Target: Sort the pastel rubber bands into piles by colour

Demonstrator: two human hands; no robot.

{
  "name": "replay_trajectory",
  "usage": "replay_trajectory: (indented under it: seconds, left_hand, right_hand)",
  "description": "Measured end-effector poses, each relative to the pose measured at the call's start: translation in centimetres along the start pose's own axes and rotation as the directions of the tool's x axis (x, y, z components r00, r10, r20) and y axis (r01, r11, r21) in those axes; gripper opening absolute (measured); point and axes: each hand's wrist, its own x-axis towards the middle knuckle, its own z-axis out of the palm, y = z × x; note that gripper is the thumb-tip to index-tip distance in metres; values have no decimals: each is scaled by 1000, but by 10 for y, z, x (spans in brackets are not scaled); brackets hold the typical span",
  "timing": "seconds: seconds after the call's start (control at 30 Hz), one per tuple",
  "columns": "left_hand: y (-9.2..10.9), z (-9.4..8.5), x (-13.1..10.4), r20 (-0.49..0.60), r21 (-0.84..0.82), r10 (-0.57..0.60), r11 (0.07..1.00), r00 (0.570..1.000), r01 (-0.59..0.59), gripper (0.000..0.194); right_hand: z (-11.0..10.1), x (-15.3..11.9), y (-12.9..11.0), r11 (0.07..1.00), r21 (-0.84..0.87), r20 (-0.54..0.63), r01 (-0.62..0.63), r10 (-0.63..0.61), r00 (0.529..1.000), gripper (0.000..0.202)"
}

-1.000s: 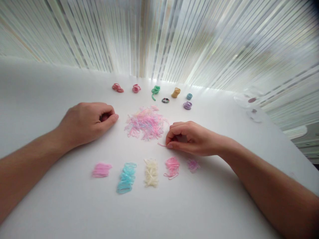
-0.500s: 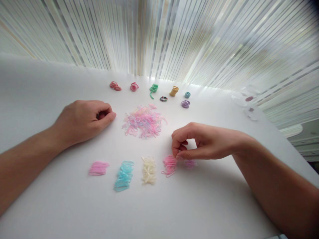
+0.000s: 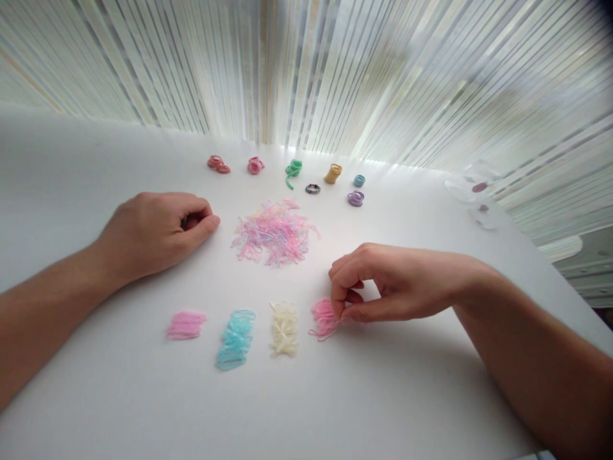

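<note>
My right hand [image 3: 383, 284] is closed in a pinch, its thumb and fingertip at the right edge of a small bundle of pink rubber bands [image 3: 324, 317]. Whatever is between those fingertips is too small to make out. Left of that bundle lie cream rubber bands [image 3: 284, 329], turquoise rubber bands [image 3: 236, 340] and light pink rubber bands [image 3: 186, 325]. My left hand [image 3: 158, 233] rests on the table, loosely curled with thumb against forefinger, and nothing shows in it. Between and beyond my hands is a loose heap of mixed pastel rubber bands [image 3: 274, 233].
Along the back of the white table [image 3: 191, 409] stand coiled bands: red [image 3: 218, 165], pink [image 3: 255, 165], green [image 3: 294, 171], yellow [image 3: 332, 174], blue [image 3: 359, 181] and purple [image 3: 355, 199]. A multicoloured ring [image 3: 313, 189] lies among them. Clear plastic pieces [image 3: 483, 216] sit at far right, before a string curtain [image 3: 268, 70].
My right hand has come down slightly toward me at the pink bundle and now hides the small purple bundle behind it. My left hand stays put on the table.
</note>
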Motion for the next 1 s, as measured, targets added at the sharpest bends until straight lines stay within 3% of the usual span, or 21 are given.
replay_trajectory:
  seconds: [0.4,0.77,1.0]
  left_hand:
    - [-1,2,0,-16,1,14,1000,1000,-14,40]
    - [-1,-3,-1,11,-5,7,1000,1000,-7,38]
    - [1,-2,0,11,-2,14,1000,1000,-14,38]
  right_hand:
    - [1,1,-1,1000,-19,-31,-3,2,1000,17]
    - [-8,0,9,995,83,-176,-50,64,982,11]
    - [-5,-2,3,998,8,-127,-59,60,990,15]
